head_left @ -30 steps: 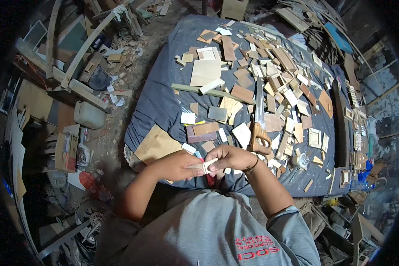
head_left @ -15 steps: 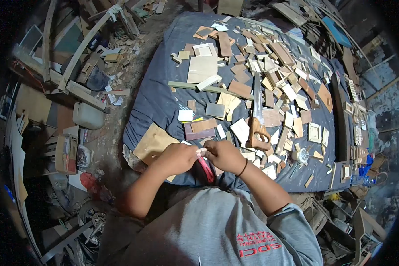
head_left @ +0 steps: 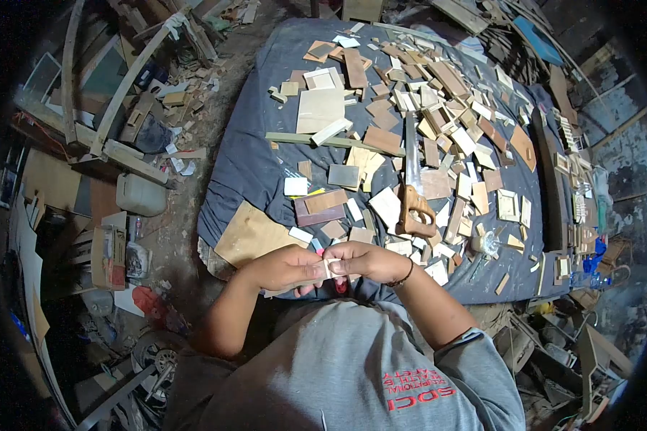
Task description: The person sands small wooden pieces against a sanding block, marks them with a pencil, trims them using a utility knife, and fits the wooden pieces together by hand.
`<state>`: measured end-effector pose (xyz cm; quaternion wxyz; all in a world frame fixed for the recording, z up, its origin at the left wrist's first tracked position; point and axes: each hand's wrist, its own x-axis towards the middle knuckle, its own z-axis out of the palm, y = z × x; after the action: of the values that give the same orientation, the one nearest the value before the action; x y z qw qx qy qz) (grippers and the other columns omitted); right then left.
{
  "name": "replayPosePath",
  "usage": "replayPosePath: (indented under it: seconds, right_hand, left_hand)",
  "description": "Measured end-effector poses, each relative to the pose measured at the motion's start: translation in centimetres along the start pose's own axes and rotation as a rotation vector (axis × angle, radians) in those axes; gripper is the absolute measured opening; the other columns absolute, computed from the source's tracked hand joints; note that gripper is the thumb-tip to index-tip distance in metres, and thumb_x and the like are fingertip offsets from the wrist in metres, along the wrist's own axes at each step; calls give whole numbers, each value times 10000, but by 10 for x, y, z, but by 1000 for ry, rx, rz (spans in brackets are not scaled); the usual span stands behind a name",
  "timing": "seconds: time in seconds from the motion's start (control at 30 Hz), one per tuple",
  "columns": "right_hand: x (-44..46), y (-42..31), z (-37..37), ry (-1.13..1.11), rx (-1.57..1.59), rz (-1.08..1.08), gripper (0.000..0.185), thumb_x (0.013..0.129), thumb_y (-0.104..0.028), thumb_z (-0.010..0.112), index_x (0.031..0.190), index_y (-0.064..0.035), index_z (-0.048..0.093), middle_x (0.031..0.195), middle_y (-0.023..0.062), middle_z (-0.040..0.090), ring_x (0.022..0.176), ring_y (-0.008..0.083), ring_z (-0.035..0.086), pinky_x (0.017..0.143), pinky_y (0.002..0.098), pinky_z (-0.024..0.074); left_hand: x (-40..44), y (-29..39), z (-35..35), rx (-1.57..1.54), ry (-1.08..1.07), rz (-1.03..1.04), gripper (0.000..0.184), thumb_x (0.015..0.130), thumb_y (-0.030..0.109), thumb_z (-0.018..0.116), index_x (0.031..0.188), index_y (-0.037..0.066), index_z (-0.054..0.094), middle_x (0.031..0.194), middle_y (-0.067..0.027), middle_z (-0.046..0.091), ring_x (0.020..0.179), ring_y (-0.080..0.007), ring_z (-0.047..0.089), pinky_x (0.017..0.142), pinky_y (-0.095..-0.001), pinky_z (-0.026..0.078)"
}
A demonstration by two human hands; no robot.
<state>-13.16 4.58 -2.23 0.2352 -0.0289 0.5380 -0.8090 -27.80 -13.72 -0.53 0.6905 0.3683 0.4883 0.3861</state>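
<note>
Close to my body, my left hand [head_left: 286, 269] and my right hand [head_left: 364, 261] meet over a small light wooden piece [head_left: 328, 269]. Fingers and thumbs of both hands pinch it from either side. Partly hidden beneath them is a red object [head_left: 341, 286]. Just beyond my left hand lie a flat plywood sheet [head_left: 251, 231] and a small white block [head_left: 300, 235]. A hand saw [head_left: 415, 212] with a brown wooden handle rests on the dark cloth [head_left: 230, 172], beyond my right hand, its blade pointing away.
Many wood offcuts [head_left: 446, 129] cover the cloth. A long greenish strip [head_left: 295, 138] lies across it near a square board [head_left: 320, 110]. A clear container [head_left: 487, 244] stands at the right. On the left floor are a plastic jug [head_left: 141, 195] and wooden frame parts [head_left: 129, 86].
Half a second ago my hands were raised together over the red object; now they are lower and flatter, with the wooden piece showing between them again. The view has shifted slightly.
</note>
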Motion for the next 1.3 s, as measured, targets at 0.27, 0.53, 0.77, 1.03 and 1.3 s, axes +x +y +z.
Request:
replayPosePath:
  seconds: [0.27, 0.53, 0.77, 1.03, 1.3]
  right_hand:
    - [1, 13, 0, 82, -108, -65, 294, 990, -310, 494, 1013, -26, 566, 865, 1, 564, 804, 100, 526, 731, 265, 434]
    - [-2, -5, 34, 522, -794, -407, 280, 938, -266, 522, 986, 9, 523, 876, 186, 538, 842, 367, 555, 750, 411, 441]
    - [-4, -15, 39, 678, -1174, -303, 266, 879, -236, 595, 983, 8, 570, 842, 176, 576, 810, 381, 566, 722, 443, 449]
    - [34, 90, -9, 927, -1025, -71, 395, 822, -305, 677, 1046, 5, 578, 945, 209, 591, 899, 371, 574, 782, 450, 468]
    - [54, 162, -16, 643, -1271, 360, 322, 854, -305, 597, 973, -9, 556, 853, 211, 674, 780, 376, 665, 696, 474, 526]
  left_hand:
    - [0, -5, 1, -162, -57, 99, 323, 1002, 309, 467, 906, 19, 574, 728, -28, 573, 613, -104, 555, 572, -252, 463]
    - [-1, -23, 10, -407, 159, 143, 344, 973, 332, 503, 1031, -3, 555, 746, -62, 599, 612, -140, 601, 546, -261, 495]
    - [3, -16, 35, 300, 630, 192, 302, 921, 295, 604, 1012, 7, 603, 787, -34, 627, 741, -118, 583, 654, -307, 476]
    - [20, -100, -5, 529, 1171, -151, 324, 939, 295, 512, 950, -14, 608, 900, -195, 613, 853, -359, 591, 758, -418, 455]
    - [23, -183, -35, 818, 1463, -477, 288, 881, 270, 558, 949, -2, 624, 1055, -215, 604, 1010, -399, 560, 859, -463, 460]
